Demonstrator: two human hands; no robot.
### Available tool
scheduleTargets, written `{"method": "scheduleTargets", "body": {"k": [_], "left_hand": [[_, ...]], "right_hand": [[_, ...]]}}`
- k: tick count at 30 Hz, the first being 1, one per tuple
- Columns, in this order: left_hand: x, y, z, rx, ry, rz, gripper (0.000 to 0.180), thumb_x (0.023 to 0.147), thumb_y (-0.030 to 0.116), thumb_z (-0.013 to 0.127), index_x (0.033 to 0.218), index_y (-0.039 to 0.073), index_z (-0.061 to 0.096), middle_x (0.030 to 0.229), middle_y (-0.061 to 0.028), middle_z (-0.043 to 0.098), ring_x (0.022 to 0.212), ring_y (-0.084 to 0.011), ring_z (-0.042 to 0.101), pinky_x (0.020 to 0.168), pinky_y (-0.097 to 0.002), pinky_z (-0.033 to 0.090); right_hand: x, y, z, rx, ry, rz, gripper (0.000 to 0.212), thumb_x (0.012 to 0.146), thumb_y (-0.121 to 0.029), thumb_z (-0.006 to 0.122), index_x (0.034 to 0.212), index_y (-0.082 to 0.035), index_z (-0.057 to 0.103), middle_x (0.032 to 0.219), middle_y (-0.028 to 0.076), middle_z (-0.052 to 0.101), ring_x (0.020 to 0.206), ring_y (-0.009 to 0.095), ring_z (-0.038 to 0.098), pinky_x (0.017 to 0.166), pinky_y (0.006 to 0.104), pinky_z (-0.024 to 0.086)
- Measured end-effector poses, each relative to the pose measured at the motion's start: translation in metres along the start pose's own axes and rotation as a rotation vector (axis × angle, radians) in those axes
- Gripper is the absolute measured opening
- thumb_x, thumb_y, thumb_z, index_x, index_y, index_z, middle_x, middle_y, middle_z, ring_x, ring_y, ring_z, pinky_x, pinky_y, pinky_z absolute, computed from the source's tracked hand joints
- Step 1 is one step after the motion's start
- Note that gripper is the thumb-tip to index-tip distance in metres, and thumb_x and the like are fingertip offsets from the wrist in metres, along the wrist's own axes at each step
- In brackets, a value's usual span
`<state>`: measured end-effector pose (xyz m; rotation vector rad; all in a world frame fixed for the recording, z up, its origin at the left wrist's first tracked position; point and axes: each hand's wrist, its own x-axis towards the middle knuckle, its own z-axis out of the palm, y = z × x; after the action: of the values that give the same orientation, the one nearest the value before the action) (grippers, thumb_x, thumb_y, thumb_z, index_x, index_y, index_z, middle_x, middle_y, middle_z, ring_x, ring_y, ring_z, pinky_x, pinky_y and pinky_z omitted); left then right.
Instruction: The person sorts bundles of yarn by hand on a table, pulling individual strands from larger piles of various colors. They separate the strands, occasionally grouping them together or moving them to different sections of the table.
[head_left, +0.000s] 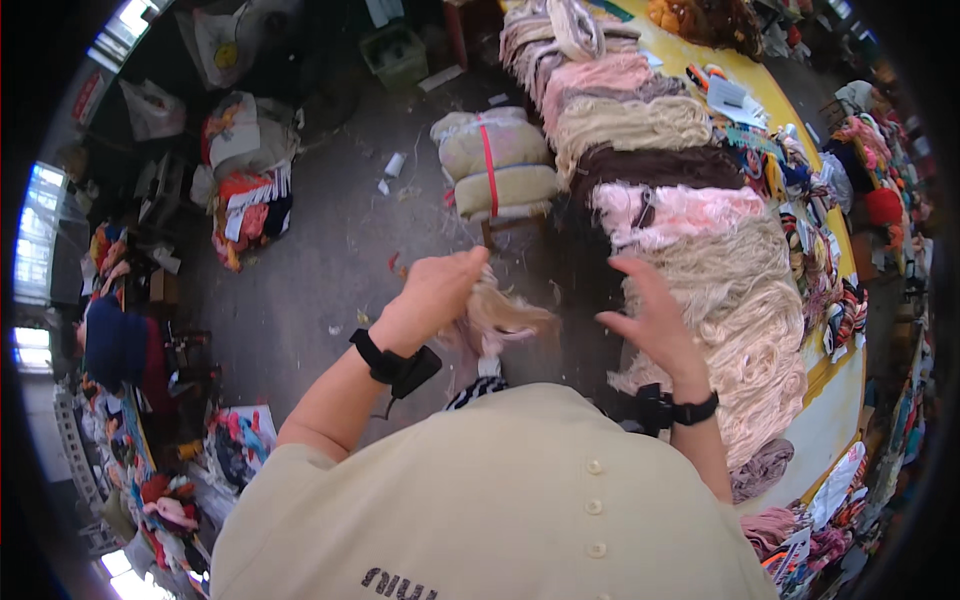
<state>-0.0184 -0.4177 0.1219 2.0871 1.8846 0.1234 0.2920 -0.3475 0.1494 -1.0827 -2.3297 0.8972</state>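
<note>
My left hand (pixel 440 288) is closed around one end of a small beige and pale pink hank of yarn (pixel 510 318). The loose strands hang below and to the right of the fist, over the floor. On the right, my right hand (pixel 655 315) has its thumb and fingers apart and holds nothing. Beside and partly beneath it lies a wide layer of cream yarn skeins (pixel 745 290) along the table. Just beyond these skeins is a fluffy pink skein (pixel 690 212), and past that a dark brown one (pixel 655 168).
Ahead, a wrapped beige bundle with a red strap (pixel 490 165) rests on a low wooden stand. The yellow table (pixel 845 290) runs along my right, with papers (pixel 738 102) on it. Piled yarn (pixel 250 215) and a greenish bin (pixel 393 55) stand on the grey floor (pixel 330 230).
</note>
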Motion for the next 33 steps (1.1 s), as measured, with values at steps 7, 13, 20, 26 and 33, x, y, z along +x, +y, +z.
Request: {"method": "scheduleTargets", "body": {"k": [7,13,20,26,33], "left_hand": [[0.058,0.028,-0.109,-0.377,0.037,0.423,0.045,0.073,0.015,0.075,0.112,0.011,0.052,0.103,-0.0112,0.064,0.093,-0.0353,0.062,0.075,-0.0406,0.052],[0.148,-0.007,-0.098,-1.284,-0.123,0.553,0.084,0.074,0.012,0.08,0.144,0.005,0.034,0.134,-0.01,0.052,0.123,-0.0207,0.05,0.1,-0.0357,0.044],[0.264,0.01,-0.067,-1.523,-0.208,0.151,0.047,0.075,0.003,0.073,0.119,0.004,0.057,0.103,-0.0056,0.064,0.093,-0.0159,0.062,0.078,-0.0308,0.052],[0.425,-0.06,-0.182,-0.901,0.549,0.047,0.013,0.082,0.002,0.064,0.094,-0.002,0.065,0.074,-0.0046,0.064,0.061,-0.012,0.059,0.055,-0.0274,0.048],[0.653,-0.061,-0.224,-0.362,0.784,0.034,0.03,0.076,0.02,0.075,0.097,0.0,0.067,0.082,-0.0135,0.069,0.075,-0.025,0.067,0.066,-0.0348,0.051]], "right_hand": [[0.111,-0.058,0.029,0.524,-0.273,0.015,0.06,0.075,-0.016,0.079,0.128,-0.009,0.051,0.112,0.011,0.065,0.103,0.023,0.064,0.087,0.0313,0.049],[0.191,-0.041,-0.037,0.563,-0.243,-0.19,0.042,0.085,-0.014,0.071,0.123,-0.005,0.057,0.11,0.008,0.066,0.1,0.012,0.059,0.088,0.0297,0.047],[0.282,0.041,-0.108,0.868,-0.064,-0.207,0.041,0.086,-0.013,0.071,0.122,-0.006,0.054,0.116,0.005,0.058,0.109,0.012,0.053,0.093,0.0286,0.046],[0.238,0.186,-0.161,0.733,0.272,0.288,0.029,0.088,-0.014,0.069,0.11,-0.001,0.056,0.104,0.005,0.062,0.097,0.012,0.059,0.084,0.0257,0.049],[0.087,0.248,-0.141,0.619,0.739,1.125,0.018,0.093,-0.017,0.06,0.106,-0.005,0.059,0.092,0.001,0.064,0.086,0.009,0.059,0.068,0.022,0.042]]}}
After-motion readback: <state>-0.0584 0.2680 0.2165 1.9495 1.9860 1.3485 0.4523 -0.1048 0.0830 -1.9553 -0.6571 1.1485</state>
